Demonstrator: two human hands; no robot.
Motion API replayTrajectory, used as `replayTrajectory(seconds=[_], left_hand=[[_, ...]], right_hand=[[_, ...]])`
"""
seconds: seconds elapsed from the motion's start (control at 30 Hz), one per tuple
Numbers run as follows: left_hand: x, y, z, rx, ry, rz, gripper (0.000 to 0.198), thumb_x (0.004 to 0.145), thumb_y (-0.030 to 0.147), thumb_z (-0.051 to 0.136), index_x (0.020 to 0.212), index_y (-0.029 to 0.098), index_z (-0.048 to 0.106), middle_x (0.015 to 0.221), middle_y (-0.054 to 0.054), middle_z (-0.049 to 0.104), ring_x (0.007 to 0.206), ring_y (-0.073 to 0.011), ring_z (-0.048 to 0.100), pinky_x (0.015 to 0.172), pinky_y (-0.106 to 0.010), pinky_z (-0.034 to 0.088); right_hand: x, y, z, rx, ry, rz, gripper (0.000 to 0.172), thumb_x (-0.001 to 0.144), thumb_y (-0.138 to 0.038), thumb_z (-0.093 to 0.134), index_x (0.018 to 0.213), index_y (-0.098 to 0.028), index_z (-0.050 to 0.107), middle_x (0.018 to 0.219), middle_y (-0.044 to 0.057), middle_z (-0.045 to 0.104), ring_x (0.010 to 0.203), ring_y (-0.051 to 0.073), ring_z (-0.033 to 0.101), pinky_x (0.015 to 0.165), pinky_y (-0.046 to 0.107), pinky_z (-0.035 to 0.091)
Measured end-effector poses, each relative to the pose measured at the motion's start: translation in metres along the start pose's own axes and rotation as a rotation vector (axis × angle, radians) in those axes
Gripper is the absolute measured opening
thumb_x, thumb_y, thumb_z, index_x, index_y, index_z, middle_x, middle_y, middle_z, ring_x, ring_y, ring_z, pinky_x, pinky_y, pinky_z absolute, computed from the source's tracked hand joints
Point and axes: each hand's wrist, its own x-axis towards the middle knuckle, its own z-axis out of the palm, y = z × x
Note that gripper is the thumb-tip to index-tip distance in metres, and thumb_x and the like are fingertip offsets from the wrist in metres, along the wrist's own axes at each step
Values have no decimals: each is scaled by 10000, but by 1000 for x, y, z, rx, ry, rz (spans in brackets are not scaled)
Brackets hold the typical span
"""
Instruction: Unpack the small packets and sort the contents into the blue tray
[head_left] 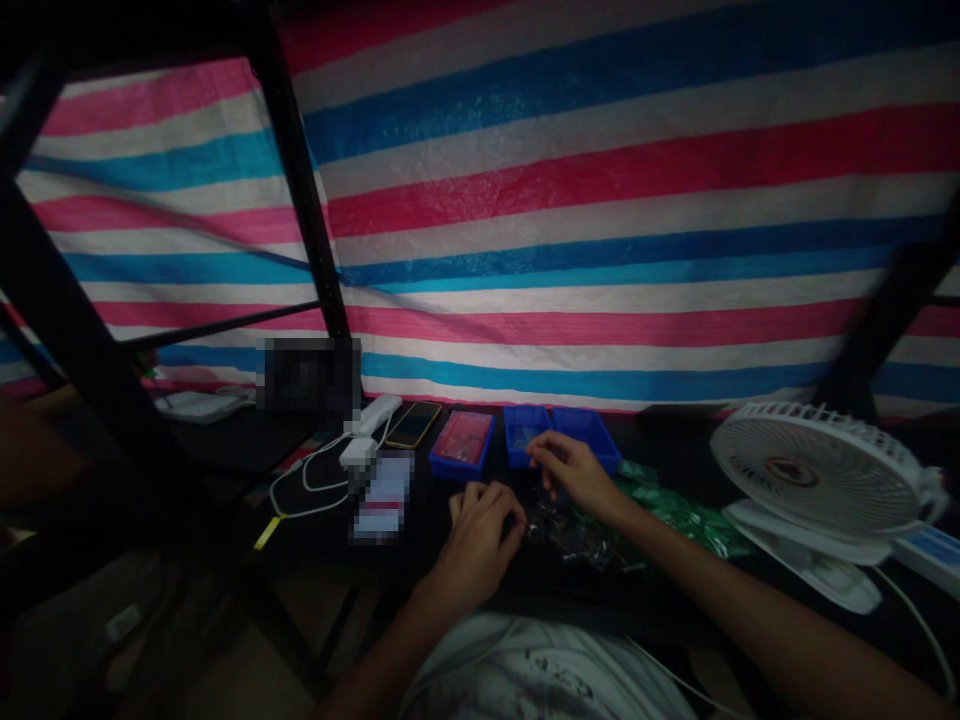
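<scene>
While the right hand (pixel 571 474) hangs half-open over a plastic bag (pixel 577 538), the left hand (pixel 478 540) curls, its hold unclear.

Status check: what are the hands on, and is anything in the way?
Left hand curled beside clear plastic bag, grip unclear. Right hand open above it, near blue tray. Green foil packet touching the bag, not blocking.
</scene>
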Motion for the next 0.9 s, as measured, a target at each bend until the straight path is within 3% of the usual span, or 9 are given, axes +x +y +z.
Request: replayTrajectory(seconds=[0.07,0.23,0.47,0.6,0.73,0.9], left_hand=[[0,0,1,4,3,-11,69,932,247,631,998,264,640,1109,-22,662,1079,-266,514,893,-411,338],[-1,-3,3,41,-7,-11,394,895,401,698,1271,315,620,1217,-58,612,1121,-307,500,892,-432,347],[0,-6,4,-52,29,-76,199,870,277,717,1058,272,654,1103,-24,648,1081,-266,524,891,-392,343],[1,-9,5,-207,52,-115,140,877,210,680,1002,244,625,961,8,672,927,-204,575,867,-343,371],[3,-14,5,-404,109,-131,66,914,209,610,978,220,616,908,4,650,806,-163,576,767,-279,418],[4,-19,5,-530,180,-157,110,981,290,522,987,212,599,892,-11,650,784,-155,601,731,-259,445]], right_hand=[[-1,1,0,-9,-17,-3,299,900,-500,625,916,-202,639,765,-15,627,458,103,547,374,212,454],[-2,0,1,0,-35,-10,301,903,-502,622,915,-203,640,770,-18,624,455,97,544,379,213,459],[-1,3,0,-20,-57,-7,303,921,-498,609,928,-195,629,777,-13,613,467,92,542,375,196,454],[-3,3,0,-25,-88,-3,322,920,-513,616,947,-192,625,789,-8,613,479,94,545,382,195,460],[-9,-4,1,-18,-213,-12,320,913,-502,645,1007,-196,633,837,2,630,519,102,564,429,210,472],[-16,-14,3,-130,-336,-59,290,880,-454,721,948,-174,690,677,-27,577,546,102,503,492,210,376]])
